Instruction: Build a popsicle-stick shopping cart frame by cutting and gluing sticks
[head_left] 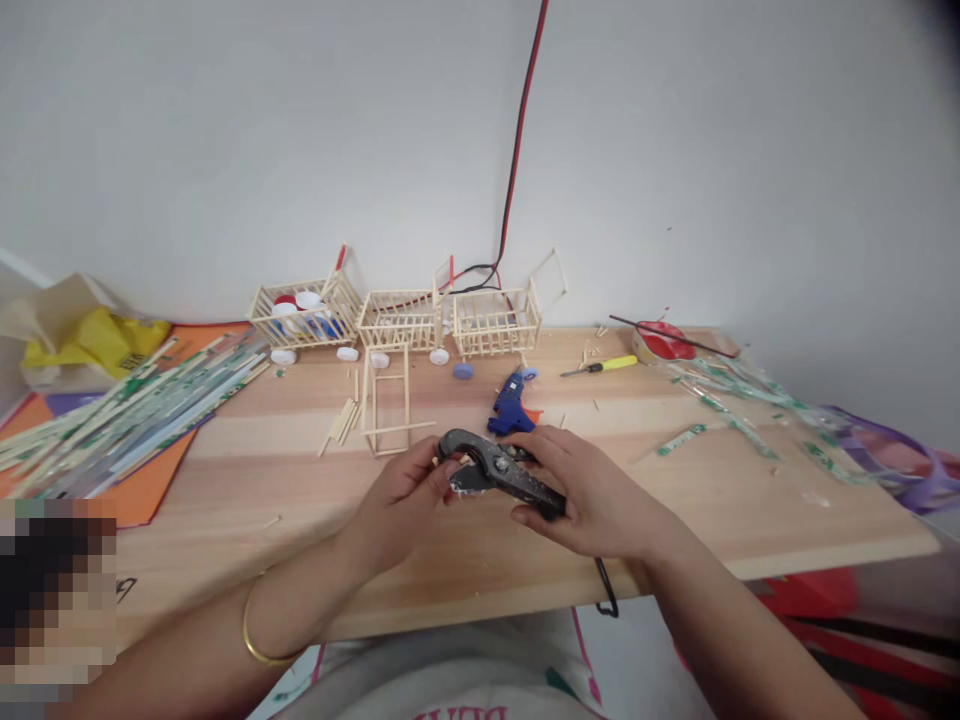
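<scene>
Right hand (592, 490) grips black metal cutters (517, 480) near front edge of wooden tabletop (465, 600); left hand (394, 508) at blade (469, 482), grip unclear.

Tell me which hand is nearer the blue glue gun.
Right. The right hand is just on the near side of the blue glue gun; the left hand is farther off, to its near left.

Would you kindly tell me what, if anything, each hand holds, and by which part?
The right hand grips the black cutter by its handles. The left hand is at its blade end; whether it grips anything cannot be told.
</scene>
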